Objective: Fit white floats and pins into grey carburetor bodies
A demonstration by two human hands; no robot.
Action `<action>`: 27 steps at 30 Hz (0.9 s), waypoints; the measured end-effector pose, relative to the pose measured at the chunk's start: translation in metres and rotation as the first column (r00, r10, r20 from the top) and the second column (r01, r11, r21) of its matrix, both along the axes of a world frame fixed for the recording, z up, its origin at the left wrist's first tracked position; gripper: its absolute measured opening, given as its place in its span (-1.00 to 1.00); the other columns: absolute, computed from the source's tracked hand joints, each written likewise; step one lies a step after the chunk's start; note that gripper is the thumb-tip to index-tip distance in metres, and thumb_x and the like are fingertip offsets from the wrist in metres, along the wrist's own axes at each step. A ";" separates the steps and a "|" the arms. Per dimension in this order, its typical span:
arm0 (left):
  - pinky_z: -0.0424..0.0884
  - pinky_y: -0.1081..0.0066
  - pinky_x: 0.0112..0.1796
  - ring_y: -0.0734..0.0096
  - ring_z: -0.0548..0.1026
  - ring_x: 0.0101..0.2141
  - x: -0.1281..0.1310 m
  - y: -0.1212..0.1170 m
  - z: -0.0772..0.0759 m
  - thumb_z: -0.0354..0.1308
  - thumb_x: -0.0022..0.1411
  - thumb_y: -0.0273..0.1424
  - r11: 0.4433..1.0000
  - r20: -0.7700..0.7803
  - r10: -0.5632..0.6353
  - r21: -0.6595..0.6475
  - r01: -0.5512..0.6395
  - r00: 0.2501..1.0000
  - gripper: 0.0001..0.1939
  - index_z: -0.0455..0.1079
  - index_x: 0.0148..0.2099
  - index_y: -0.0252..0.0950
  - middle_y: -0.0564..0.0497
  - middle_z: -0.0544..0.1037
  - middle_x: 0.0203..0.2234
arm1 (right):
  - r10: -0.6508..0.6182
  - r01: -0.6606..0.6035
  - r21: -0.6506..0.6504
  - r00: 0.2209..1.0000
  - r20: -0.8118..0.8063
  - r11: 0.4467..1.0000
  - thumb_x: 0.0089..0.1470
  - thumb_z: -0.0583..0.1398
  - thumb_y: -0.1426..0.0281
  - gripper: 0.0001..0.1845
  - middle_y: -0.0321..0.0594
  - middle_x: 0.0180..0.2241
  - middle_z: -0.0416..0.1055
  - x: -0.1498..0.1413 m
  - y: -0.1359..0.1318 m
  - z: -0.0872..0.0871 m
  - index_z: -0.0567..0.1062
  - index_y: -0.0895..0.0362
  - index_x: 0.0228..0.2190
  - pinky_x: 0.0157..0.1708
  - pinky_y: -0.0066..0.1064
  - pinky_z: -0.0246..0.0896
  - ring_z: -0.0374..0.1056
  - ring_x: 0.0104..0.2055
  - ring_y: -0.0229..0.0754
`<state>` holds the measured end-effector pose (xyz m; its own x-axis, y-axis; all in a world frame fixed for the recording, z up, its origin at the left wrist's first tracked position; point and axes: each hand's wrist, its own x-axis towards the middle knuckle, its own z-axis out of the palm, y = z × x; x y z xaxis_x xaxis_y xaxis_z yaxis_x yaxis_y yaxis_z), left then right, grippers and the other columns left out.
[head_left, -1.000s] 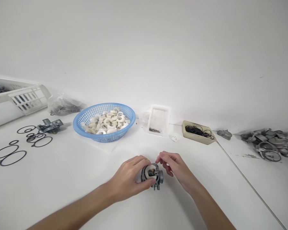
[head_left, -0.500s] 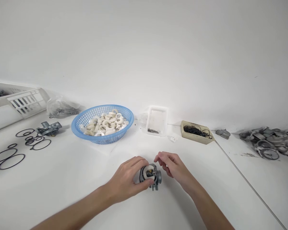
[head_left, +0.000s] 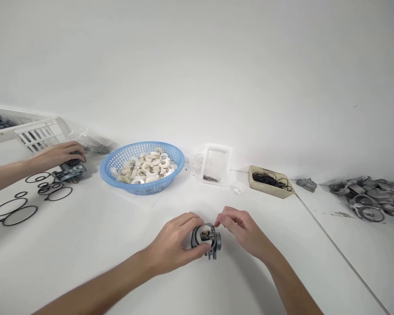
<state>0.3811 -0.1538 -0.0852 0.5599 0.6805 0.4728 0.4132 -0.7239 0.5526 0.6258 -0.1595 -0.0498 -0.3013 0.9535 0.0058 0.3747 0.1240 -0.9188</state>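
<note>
My left hand grips a grey metal carburetor body on the white table, fingers behind it and thumb along the front. A white ring-shaped float sits in its open top, with brass-coloured parts showing in the middle. Close to the carburetor's upper right edge is my right hand. Its thumb and index finger are pinched together; whatever lies between them is too small to make out.
A blue basket holds white floats. Behind stand a white tray with small pins and a beige tray of black rings. Metal bowls are heaped right. Another person's hand holds a carburetor at left, beside black O-rings.
My right hand's pinched fingers have tipped down closer to the carburetor's edge. My left hand keeps its grip. At left, another person's hand has come in with a second carburetor.
</note>
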 end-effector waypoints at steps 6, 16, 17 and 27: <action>0.45 0.36 -0.21 0.29 0.55 -0.21 -0.001 0.000 0.001 0.32 0.35 -0.32 1.000 -0.010 -0.010 0.022 0.011 1.000 -0.74 0.39 0.03 -0.18 0.03 0.57 -0.17 | 0.034 -0.034 -0.004 0.999 0.020 0.999 0.38 0.13 -0.13 -0.41 -0.31 -0.36 0.24 0.001 0.001 -0.001 0.65 0.07 -0.32 -0.36 -0.32 0.00 0.08 -0.40 -0.23; 0.46 0.35 -0.24 0.27 0.56 -0.22 0.000 0.000 0.002 0.30 0.36 -0.26 0.999 -0.012 0.002 0.034 -0.001 1.000 -0.74 0.41 0.03 -0.19 -0.01 0.58 -0.20 | 0.044 -0.044 -0.013 0.999 0.010 0.999 0.36 0.12 -0.18 -0.35 -0.30 -0.39 0.21 0.000 0.001 0.000 0.66 0.09 -0.35 -0.39 -0.32 -0.04 0.03 -0.42 -0.23; 0.46 0.35 -0.24 0.26 0.56 -0.22 0.000 0.000 0.001 0.30 0.36 -0.26 0.999 -0.012 0.002 0.034 -0.001 1.000 -0.74 0.41 0.03 -0.19 -0.01 0.58 -0.19 | 0.045 -0.044 -0.016 0.999 0.010 0.999 0.35 0.12 -0.18 -0.35 -0.30 -0.39 0.21 0.000 0.001 0.000 0.66 0.09 -0.36 -0.38 -0.32 -0.03 0.03 -0.42 -0.22; 0.44 0.36 -0.23 0.29 0.55 -0.22 0.001 0.000 0.000 0.34 0.33 -0.30 1.000 -0.029 0.005 0.021 -0.004 1.000 -0.71 0.41 0.04 -0.17 0.03 0.56 -0.18 | 0.052 -0.052 0.002 0.999 0.013 0.999 0.35 0.11 -0.20 -0.33 -0.27 -0.37 0.26 0.002 0.001 0.000 0.66 0.09 -0.34 -0.36 -0.32 0.01 0.08 -0.40 -0.20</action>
